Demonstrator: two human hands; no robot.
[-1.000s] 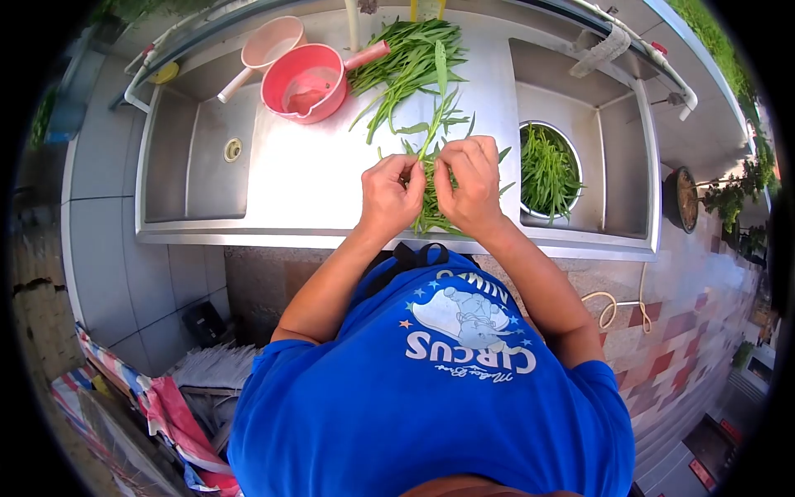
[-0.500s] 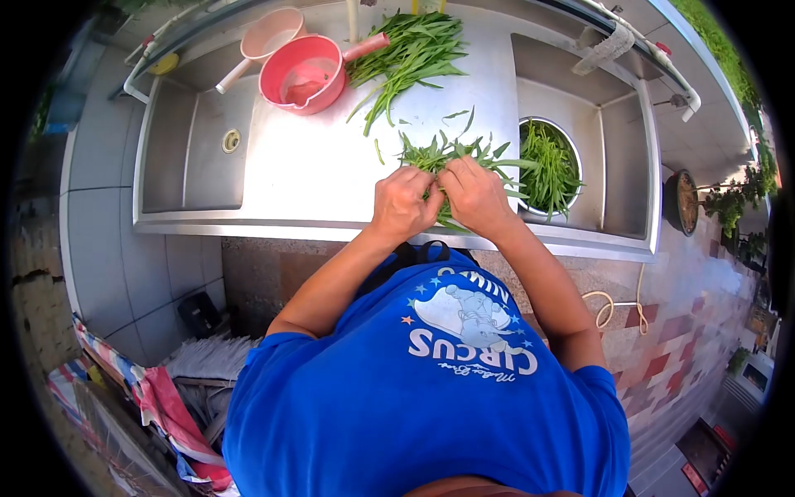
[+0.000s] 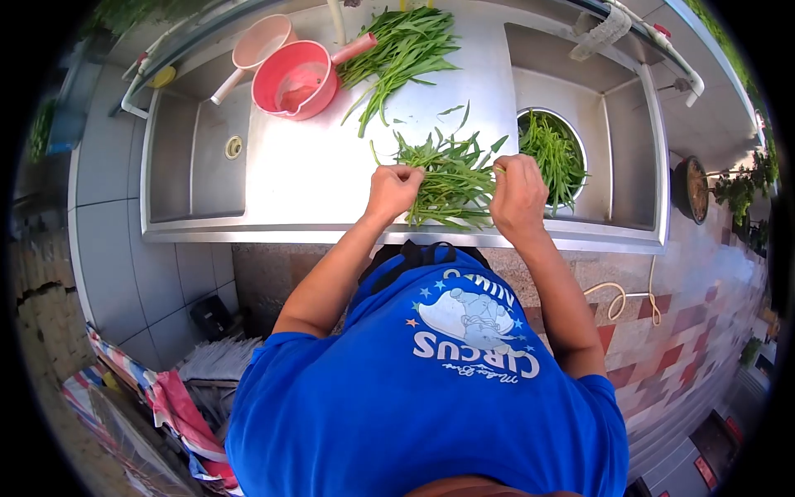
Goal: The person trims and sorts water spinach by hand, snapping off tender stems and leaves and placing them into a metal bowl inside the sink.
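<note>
A loose pile of green leafy stems (image 3: pixel 451 182) lies on the steel counter (image 3: pixel 306 182) between my hands. My left hand (image 3: pixel 394 192) is at the pile's left edge, thumb and fingers pinched on a thin green stem. On the pile's right side my right hand (image 3: pixel 518 192) is closed, with a bit of green at its fingertips. Just beyond it, a round metal bowl (image 3: pixel 585 157) full of cut greens (image 3: pixel 551 157) stands in the right basin. A larger bunch of greens (image 3: pixel 410 50) lies at the back of the counter.
A red dipper (image 3: pixel 319 98) and a pale pink dipper (image 3: pixel 263 41) stand at the back left, beside the left basin (image 3: pixel 217 178) with its drain. A pipe runs along the back. The counter's raised front edge (image 3: pixel 331 235) lies under my forearms.
My hands have moved apart, the right one toward the bowl and the left slightly leftward. The long stem held up between them earlier is no longer upright, and more of the pile shows.
</note>
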